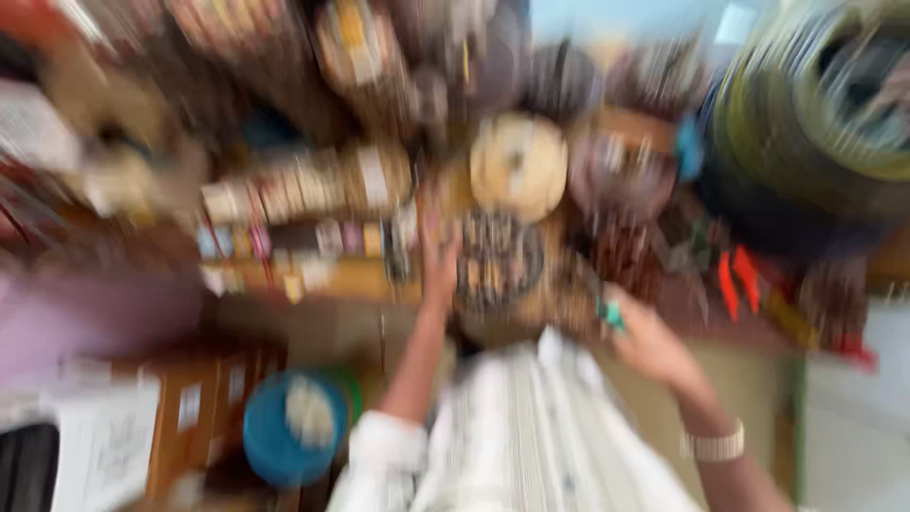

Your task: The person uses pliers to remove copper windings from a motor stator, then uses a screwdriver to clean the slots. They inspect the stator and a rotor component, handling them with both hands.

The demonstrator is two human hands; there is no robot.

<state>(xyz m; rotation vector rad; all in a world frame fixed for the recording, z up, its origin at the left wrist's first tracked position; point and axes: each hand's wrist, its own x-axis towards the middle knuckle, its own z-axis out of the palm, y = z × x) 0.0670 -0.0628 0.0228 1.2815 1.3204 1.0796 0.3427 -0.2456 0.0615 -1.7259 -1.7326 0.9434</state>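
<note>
there, left hand (439, 261) by blurred round tray (500, 258), right hand (648, 343) near, contents unclear

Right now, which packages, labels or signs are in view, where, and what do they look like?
Small packets: row on the cluttered bench, left of the left hand; boxy, blue, pink, yellow, blurred.
Pale labelled packs: row just above; whitish.
White sheet: bottom left; faint dark marks.
No screens visible.

Pretty blurry, but the shirt (531, 436) is white with thin stripes, the tub (284, 431) is blue, the round reel (518, 166) is cream, the plier handles (737, 280) are orange-red, and the watch strap (713, 446) is pale.
</note>
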